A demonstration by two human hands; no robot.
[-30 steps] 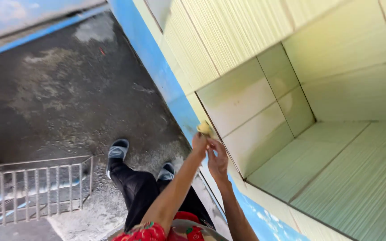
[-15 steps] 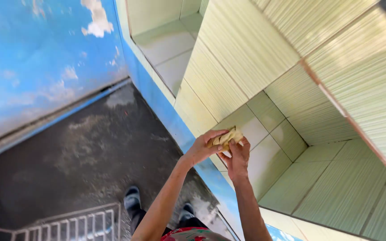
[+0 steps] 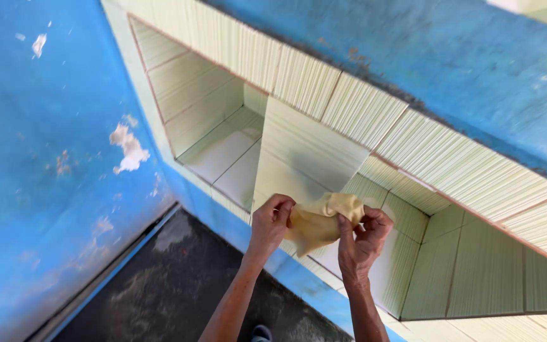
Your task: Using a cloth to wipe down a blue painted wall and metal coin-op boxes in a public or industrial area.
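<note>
Part of the yellow cloth [image 3: 321,225] is hidden inside the grip of the left hand [image 3: 270,225] and behind the fingers of the right hand [image 3: 362,244]. Below the hands, both forearms run off the bottom edge, and only the tip of a shoe [image 3: 261,332] shows there.

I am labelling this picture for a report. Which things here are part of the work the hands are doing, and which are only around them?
In the work:
- left hand, gripping the cloth
- right hand, gripping the cloth
- yellow cloth, held between both hands
- pale green tiled niche, directly behind the cloth

Only around:
- blue painted wall, paint flaking
- dark concrete floor
</note>
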